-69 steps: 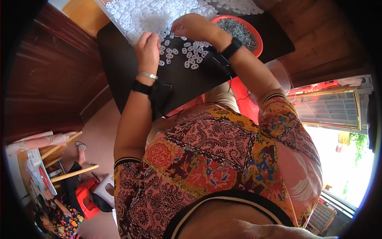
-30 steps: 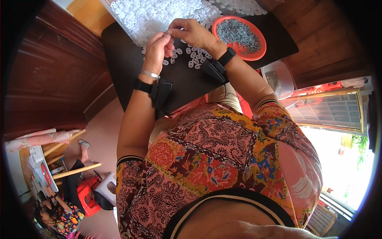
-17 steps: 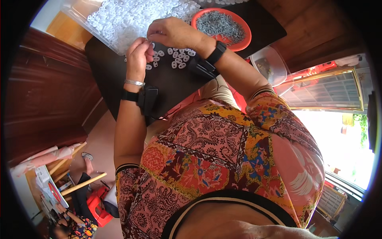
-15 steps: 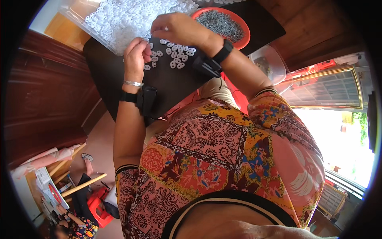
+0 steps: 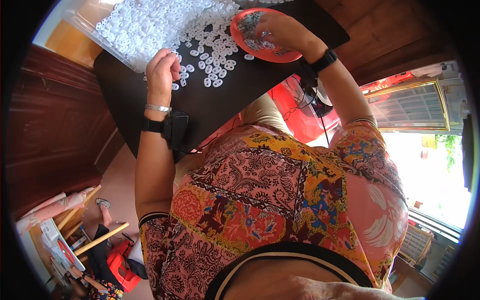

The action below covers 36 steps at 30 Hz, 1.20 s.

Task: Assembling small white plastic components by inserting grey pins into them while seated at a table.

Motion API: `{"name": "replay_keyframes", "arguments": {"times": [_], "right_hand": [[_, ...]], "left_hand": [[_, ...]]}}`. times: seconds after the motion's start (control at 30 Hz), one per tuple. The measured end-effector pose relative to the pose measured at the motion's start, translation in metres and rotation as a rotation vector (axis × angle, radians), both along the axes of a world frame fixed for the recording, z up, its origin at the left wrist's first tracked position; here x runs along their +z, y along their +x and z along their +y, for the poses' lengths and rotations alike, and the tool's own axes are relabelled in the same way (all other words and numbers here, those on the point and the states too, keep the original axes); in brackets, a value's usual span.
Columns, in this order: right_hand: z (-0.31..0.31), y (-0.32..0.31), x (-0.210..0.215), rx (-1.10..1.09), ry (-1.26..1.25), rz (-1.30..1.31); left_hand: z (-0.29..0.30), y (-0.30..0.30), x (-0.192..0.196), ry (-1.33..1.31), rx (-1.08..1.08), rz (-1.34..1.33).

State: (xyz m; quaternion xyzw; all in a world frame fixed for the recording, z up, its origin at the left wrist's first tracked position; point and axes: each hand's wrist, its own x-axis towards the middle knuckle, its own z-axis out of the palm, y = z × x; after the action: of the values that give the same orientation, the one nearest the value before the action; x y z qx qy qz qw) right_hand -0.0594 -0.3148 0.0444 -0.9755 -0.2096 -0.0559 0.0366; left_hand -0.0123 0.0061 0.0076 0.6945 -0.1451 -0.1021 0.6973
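My left hand (image 5: 162, 75) hovers over the black table (image 5: 210, 102) with its fingers pinched on a small white plastic piece, next to several loose white pieces (image 5: 210, 70). My right hand (image 5: 282, 30) reaches into the red bowl (image 5: 260, 47) of small grey metal parts, its fingertips down among them. What it holds there is hidden. Both wrists wear black bands, and the left one also carries a silver bracelet.
A clear tray (image 5: 135, 30) heaped with white plastic pieces lies at the table's far left. Dark wooden panelling (image 5: 50, 125) stands to the left. A red object (image 5: 295, 115) sits under the table. A bright window (image 5: 415, 110) is on the right, and a seated person's legs (image 5: 102, 235) are at lower left.
My right hand has moved from the loose white pieces beside my left hand over to the red bowl. My left hand stays pinched near the pile. The camera view shifted.
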Motion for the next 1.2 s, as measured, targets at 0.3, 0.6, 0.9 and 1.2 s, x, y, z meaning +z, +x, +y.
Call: {"name": "replay_keyframes", "arguments": {"times": [0.3, 0.6, 0.9, 1.2], "right_hand": [[-0.012, -0.009, 0.001, -0.088, 0.182, -0.19], [-0.009, -0.011, -0.002, -0.058, 0.247, -0.067], [0.007, -0.01, -0.017, -0.117, 0.033, -0.085], [-0.011, -0.007, -0.003, -0.172, 0.318, -0.353]], "left_hand": [[-0.003, 0.0, -0.003, -0.025, -0.008, 0.02], [-0.001, 0.003, -0.004, -0.023, -0.001, 0.017], [-0.001, -0.001, -0.003, 0.008, 0.003, 0.003], [-0.003, -0.002, -0.001, -0.001, -0.016, -0.029]]}}
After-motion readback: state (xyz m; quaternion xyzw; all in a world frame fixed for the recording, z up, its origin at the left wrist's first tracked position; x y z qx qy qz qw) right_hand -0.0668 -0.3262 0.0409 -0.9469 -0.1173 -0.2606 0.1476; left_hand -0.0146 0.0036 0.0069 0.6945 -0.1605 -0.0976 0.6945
